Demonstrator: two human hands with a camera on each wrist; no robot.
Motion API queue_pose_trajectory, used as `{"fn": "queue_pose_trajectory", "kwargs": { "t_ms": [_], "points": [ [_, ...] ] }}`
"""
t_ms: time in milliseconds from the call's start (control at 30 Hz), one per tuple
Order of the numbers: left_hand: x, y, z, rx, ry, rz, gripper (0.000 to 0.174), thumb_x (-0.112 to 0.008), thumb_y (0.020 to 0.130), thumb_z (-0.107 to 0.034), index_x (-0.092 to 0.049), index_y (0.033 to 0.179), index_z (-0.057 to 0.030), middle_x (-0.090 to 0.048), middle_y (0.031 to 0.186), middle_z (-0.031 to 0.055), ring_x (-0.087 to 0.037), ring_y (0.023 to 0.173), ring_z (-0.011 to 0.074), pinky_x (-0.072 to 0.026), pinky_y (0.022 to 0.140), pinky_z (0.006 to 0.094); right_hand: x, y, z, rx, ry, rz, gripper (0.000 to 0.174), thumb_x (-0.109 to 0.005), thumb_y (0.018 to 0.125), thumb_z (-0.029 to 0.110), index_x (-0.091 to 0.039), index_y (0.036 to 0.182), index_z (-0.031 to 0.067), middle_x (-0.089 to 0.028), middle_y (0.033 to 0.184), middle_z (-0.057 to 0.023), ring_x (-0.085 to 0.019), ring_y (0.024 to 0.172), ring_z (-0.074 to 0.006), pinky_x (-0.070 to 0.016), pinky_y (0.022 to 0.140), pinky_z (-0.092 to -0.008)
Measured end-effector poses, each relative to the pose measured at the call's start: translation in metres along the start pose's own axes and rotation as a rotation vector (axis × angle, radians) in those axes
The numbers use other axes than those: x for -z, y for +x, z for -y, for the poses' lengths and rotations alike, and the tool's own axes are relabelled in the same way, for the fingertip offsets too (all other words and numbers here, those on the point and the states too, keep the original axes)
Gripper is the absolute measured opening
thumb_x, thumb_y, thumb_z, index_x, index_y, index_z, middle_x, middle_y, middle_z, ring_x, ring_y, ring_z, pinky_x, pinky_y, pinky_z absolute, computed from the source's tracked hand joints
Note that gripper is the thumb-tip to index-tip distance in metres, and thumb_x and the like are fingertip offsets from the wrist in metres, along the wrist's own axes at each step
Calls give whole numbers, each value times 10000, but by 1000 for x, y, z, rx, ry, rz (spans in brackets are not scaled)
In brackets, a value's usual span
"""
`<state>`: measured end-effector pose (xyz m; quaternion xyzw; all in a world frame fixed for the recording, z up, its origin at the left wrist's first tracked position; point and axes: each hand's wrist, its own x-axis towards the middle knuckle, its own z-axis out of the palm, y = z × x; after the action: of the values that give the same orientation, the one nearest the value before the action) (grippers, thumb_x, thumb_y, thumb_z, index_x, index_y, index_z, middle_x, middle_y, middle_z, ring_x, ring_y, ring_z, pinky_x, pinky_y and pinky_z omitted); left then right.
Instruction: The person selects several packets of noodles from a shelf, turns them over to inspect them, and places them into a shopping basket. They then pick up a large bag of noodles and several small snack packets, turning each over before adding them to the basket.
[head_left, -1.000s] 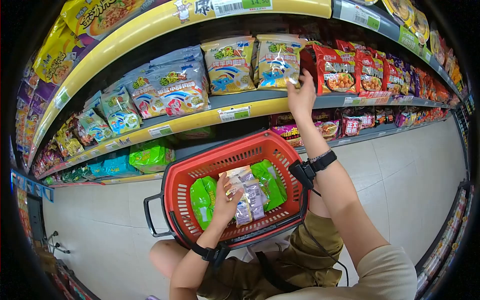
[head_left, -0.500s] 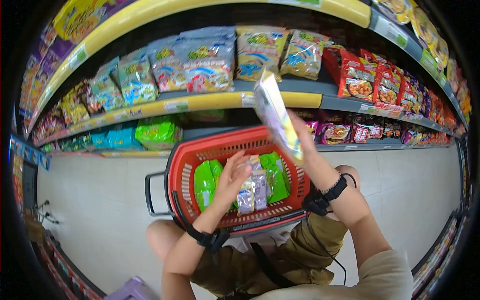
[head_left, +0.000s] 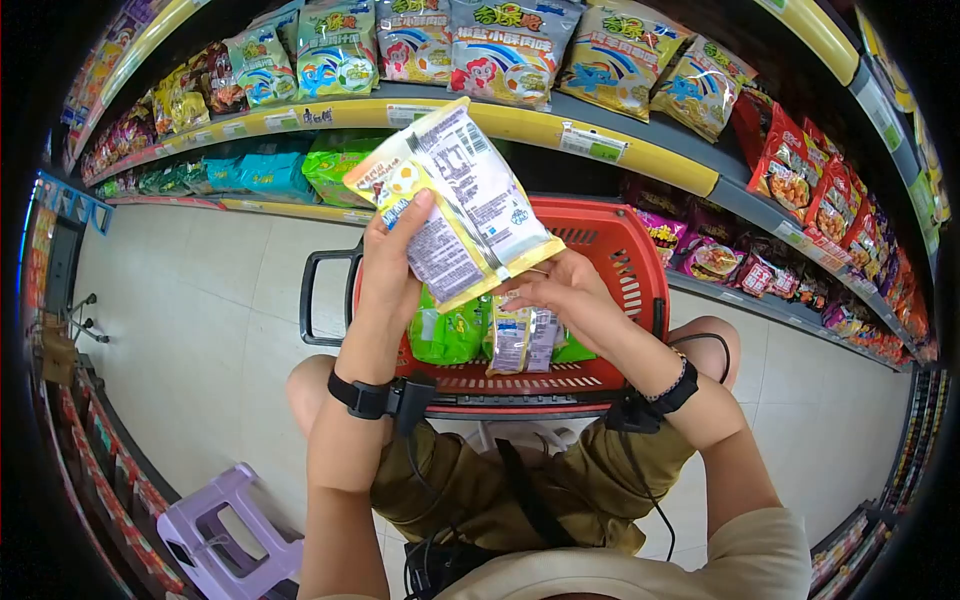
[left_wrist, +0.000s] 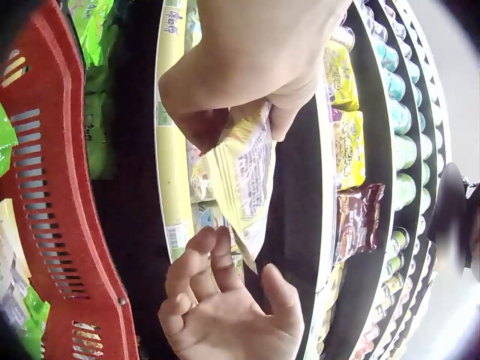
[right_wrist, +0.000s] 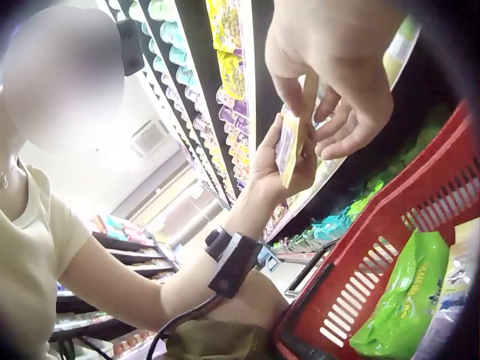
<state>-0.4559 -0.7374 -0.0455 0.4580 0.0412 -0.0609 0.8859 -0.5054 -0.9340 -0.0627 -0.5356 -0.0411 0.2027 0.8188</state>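
Note:
A yellow-edged snack packet point(head_left: 450, 200), its printed back facing up, is tilted above the red basket point(head_left: 660, 300). My left hand point(head_left: 392, 262) grips its left side, thumb on top. By its lower right corner is my right hand point(head_left: 572, 292), fingers loosely bent. In the left wrist view the left hand point(left_wrist: 247, 60) pinches the packet point(left_wrist: 251, 169), and the right hand point(left_wrist: 232, 315) lies palm up with fingers spread near its end. The right wrist view shows the packet point(right_wrist: 288, 150) edge-on beneath the right hand point(right_wrist: 337, 67).
Green packets point(head_left: 445, 332) and purple-and-white packets point(head_left: 525, 340) lie in the basket. Snack bags point(head_left: 510, 55) line the shelf point(head_left: 640, 150) behind it; red bags point(head_left: 790, 165) stand to the right. A purple stool point(head_left: 190, 520) is at the lower left.
The packet came off the shelf in my right hand and is now in my left, turned back side up. My left hand rose from the basket. The view has shifted, and the stool shows more.

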Motion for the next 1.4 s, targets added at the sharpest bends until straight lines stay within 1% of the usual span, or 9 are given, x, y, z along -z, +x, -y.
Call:
{"fn": "queue_pose_trajectory", "kwargs": {
  "t_ms": [200,300,533,867,1167,1233,1267,1367,1400],
  "points": [
    [1,1,-7,26,-13,-9,316,-653,843,-175,-565,1092,-1,-650,998,88,-646,858,142,-521,745,262,1,-3,-5,133,-304,-75,287,-448,964,205,-585,1058,-29,-661,909,-120,-629,858,-161,-500,756,-293],
    [2,2,-8,59,-23,-13,312,-646,849,-182,-568,1087,5,-653,993,95,-650,849,146,-523,741,264,-3,-7,-4,170,-230,-40,271,-479,957,194,-624,940,-34,-658,853,-83,-588,781,-113,-471,728,-255],
    [4,2,-6,150,-61,-31,326,-627,866,-209,-564,1096,12,-653,997,105,-654,846,154,-526,734,268,-11,-15,0,208,-163,25,271,-481,956,186,-628,943,-41,-664,880,-91,-581,777,-103,-469,732,-249],
    [10,6,-5,91,10,-41,314,-585,892,-242,-562,1075,13,-652,986,97,-655,827,145,-534,700,276,-12,-18,6,252,-301,76,239,-510,932,161,-677,950,-9,-676,844,-55,-571,708,-76,-459,643,-239],
    [20,12,-12,127,-141,-35,339,-533,922,-248,-520,1142,10,-627,1061,117,-632,920,176,-514,791,315,-8,-16,0,415,-563,67,190,-527,879,77,-679,853,-34,-677,742,-81,-590,642,-100,-467,590,-249],
    [27,16,-13,130,-192,-6,336,-505,938,-254,-513,1162,-4,-622,1085,111,-621,959,186,-501,825,336,-9,-17,3,152,-437,13,165,-559,868,96,-688,862,-7,-660,761,-88,-603,696,-144,-468,655,-280],
    [29,15,-13,124,-267,-2,327,-497,940,-250,-512,1164,-11,-621,1091,105,-615,976,193,-492,843,348,-9,-16,5,157,-439,17,165,-559,868,96,-688,862,-7,-660,761,-88,-603,696,-144,-468,655,-280],
    [22,11,-19,97,-319,-33,314,-490,939,-241,-509,1173,-32,-614,1095,93,-605,993,204,-467,882,365,-4,-12,4,227,-536,-51,167,-563,856,93,-677,815,-21,-650,811,-103,-606,759,-161,-473,684,-295],
    [21,11,-22,57,-316,-60,322,-506,930,-241,-506,1178,-35,-609,1092,90,-604,983,200,-467,879,359,0,-9,2,428,-619,-89,170,-563,851,93,-666,800,-32,-641,856,-116,-604,777,-161,-473,677,-292]
  ]
}}
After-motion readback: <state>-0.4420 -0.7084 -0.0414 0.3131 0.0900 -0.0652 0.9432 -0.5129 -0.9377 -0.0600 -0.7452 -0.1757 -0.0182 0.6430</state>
